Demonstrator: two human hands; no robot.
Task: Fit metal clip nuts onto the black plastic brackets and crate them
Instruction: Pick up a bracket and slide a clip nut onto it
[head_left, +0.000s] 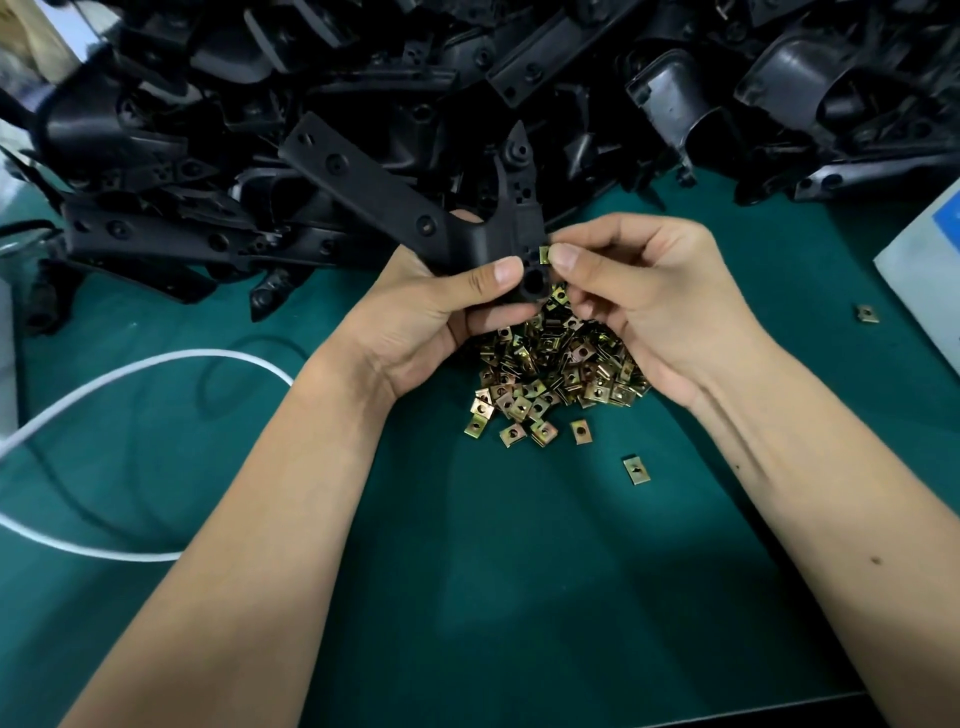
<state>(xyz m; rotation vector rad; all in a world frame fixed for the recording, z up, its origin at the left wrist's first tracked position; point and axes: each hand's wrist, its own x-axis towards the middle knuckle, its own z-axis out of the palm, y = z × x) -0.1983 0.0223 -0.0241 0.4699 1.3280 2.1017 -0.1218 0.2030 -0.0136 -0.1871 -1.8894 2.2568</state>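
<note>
The right hand (644, 296) pinches a clip nut (544, 254) at the bracket's (410, 208) right edge, at nine o'clock from its fingertips. The left hand (431, 312) grips the bracket's lower end, its long arm running toward ten o'clock. The nut pile (550, 374) lies at six o'clock.

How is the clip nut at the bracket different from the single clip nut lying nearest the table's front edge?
The pinched clip nut is held by the right hand against the bracket; the lone clip nut lies flat and untouched on the green mat. The first is mostly hidden by fingertips; the second shows its whole face and hole. Both are brassy metal.
</note>
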